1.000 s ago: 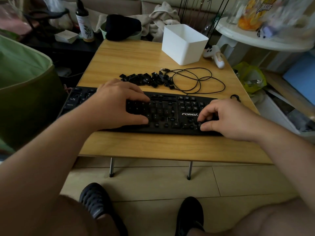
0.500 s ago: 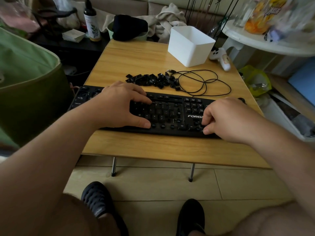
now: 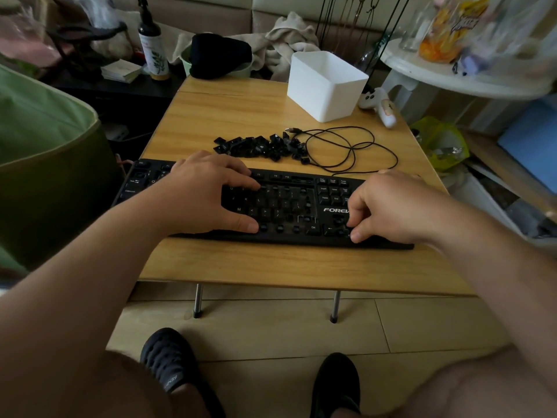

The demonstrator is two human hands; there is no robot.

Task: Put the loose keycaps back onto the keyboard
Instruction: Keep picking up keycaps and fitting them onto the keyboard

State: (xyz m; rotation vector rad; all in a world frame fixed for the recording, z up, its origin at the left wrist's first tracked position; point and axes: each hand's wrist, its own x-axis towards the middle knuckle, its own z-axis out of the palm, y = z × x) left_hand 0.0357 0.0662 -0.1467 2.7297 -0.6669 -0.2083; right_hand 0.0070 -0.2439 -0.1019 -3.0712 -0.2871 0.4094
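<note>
Keycaps [image 3: 262,146] lie piled on the table [image 3: 271,267] behind the keyboard [image 3: 286,206], many sockets bare. Left hand [image 3: 208,191] rests spread on keys; right hand [image 3: 388,206] curls at the arrow cluster, any pinched cap hidden.

White bin [image 3: 327,86] (beside coiled cable [image 3: 349,149])

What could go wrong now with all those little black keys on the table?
1. The loose keycaps lie heaped against the tangled cable; a tug on it might scatter some.
2. The right hand hides the keyboard part it works on, so a cap might seat crooked.
3. The left hand rests on the keys and may hide bare spots.
</note>
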